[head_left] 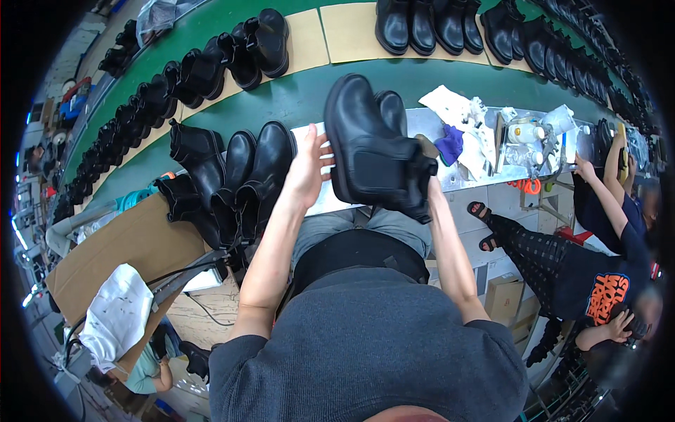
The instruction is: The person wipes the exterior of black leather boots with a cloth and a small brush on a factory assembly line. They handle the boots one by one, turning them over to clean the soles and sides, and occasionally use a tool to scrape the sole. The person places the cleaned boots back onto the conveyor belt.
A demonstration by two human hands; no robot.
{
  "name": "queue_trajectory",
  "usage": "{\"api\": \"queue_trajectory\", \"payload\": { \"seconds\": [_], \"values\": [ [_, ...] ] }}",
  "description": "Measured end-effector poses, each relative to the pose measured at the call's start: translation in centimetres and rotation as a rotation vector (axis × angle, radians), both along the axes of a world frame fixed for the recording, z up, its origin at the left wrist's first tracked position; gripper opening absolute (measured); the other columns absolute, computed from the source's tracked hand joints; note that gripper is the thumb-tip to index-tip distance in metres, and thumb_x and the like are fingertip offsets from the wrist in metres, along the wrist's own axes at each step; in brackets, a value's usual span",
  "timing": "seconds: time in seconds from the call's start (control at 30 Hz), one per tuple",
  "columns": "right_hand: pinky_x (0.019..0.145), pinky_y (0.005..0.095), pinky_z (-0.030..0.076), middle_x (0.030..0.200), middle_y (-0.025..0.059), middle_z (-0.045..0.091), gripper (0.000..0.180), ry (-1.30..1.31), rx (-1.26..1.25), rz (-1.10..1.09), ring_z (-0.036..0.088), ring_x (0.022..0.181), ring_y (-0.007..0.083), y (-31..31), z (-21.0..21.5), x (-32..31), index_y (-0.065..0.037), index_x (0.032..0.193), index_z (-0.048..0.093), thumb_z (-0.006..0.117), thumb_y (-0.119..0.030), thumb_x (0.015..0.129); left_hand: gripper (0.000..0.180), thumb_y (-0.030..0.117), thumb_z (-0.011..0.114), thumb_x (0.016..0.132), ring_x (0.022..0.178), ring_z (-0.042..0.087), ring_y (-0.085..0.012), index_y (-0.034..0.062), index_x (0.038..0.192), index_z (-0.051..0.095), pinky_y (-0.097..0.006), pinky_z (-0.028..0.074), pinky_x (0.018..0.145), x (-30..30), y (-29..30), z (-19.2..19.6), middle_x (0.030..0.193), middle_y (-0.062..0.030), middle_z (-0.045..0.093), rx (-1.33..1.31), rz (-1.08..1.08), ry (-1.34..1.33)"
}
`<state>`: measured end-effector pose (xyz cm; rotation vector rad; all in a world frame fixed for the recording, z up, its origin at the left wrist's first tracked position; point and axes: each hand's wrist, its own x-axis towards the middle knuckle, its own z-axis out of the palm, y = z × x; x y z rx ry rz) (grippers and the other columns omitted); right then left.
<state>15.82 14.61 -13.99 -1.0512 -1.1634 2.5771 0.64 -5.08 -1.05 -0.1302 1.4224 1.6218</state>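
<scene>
While the person sits at the bench edge, both hands carry a pair of black boots [369, 144] above the lap, soles turned away, toes pointing up toward the belt. The left hand [307, 169] lies flat and open-fingered against the near boot's side, steadying rather than clasping. The right hand [427, 184] is mostly behind the boot shafts; it seems to grip them at the ankle, but I cannot tell how the fingers close. The step in hand looks like checking or gathering the pair; setting it down would call for a level lowering with both boots kept together. Just left, more boots [235, 176] stand bunched at the bench edge, beside a cardboard sheet [126, 246]. Right of the pair lie a purple cloth [450, 144], white rags and small bottles, too jumbled to sort. Beyond, the green belt [295, 98] carries boots on tan mats [348, 28]. A co-worker's arm [605, 204] reaches in at right; the rim is dark and bent
</scene>
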Motion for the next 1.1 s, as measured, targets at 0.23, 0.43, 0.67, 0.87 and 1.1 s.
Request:
{"api": "queue_trajectory", "payload": {
  "seconds": [0.23, 0.43, 0.67, 0.87, 1.1],
  "values": [
    [0.086, 0.0313, 0.037, 0.106, 0.0058, 0.057, 0.085, 0.070, 0.175, 0.163, 0.051, 0.087, 0.0130, 0.7, 10.6, -1.1, 0.006, 0.127, 0.050, 0.027, -0.068, 0.092, 0.067, 0.056, 0.035, 0.095, 0.119, 0.052, -0.0295, 0.0022, 0.135, 0.043, -0.047, 0.041, 0.101, -0.1, -0.9, -8.7, 0.138, -0.0156, 0.045, 0.369, 0.264, -0.576],
    [0.090, 0.0296, 0.039, 0.112, 0.0105, 0.059, 0.068, 0.119, 0.254, 0.169, 0.054, 0.097, 0.0125, -1.2, 11.6, -1.3, 0.008, 0.130, 0.046, 0.032, -0.051, 0.099, 0.066, 0.055, 0.036, 0.095, 0.117, 0.053, -0.0286, 0.0035, 0.135, 0.043, -0.043, 0.044, 0.099, 2.0, -0.6, -7.4, 0.133, -0.0155, 0.049, 0.548, 0.294, -0.599],
    [0.080, 0.0266, 0.040, 0.088, 0.0044, 0.051, 0.067, 0.171, 0.847, 0.093, 0.046, 0.081, 0.0126, -4.1, 7.2, -1.7, 0.006, 0.136, 0.037, 0.037, -0.050, 0.098, 0.069, 0.059, 0.033, 0.095, 0.117, 0.053, -0.0262, 0.0051, 0.138, 0.039, -0.038, 0.046, 0.098, 3.4, -0.8, -6.7, 0.133, -0.0147, 0.048, 0.617, 0.372, -0.237],
    [0.075, 0.0250, 0.045, 0.089, 0.0072, 0.059, 0.065, 0.169, 0.718, 0.003, 0.056, 0.081, 0.0131, -4.2, 4.3, -2.5, 0.003, 0.127, 0.047, 0.034, -0.054, 0.097, 0.067, 0.058, 0.030, 0.096, 0.098, 0.060, -0.0190, 0.0012, 0.129, 0.045, -0.032, 0.050, 0.086, 2.5, -2.3, -9.1, 0.114, -0.0108, 0.058, 0.317, 0.267, 0.140],
    [0.063, 0.0246, 0.050, 0.084, 0.0066, 0.064, 0.055, 0.234, -0.668, 0.072, 0.062, 0.070, 0.0122, -2.1, 5.8, -0.9, -0.003, 0.108, 0.060, 0.040, -0.052, 0.097, 0.040, 0.027, 0.048, 0.095, 0.094, 0.060, -0.0221, -0.0021, 0.123, 0.050, -0.036, 0.051, 0.084, 2.2, -3.8, -0.1, 0.108, -0.0131, 0.060, 0.401, 0.061, 0.148]
  ]
}}
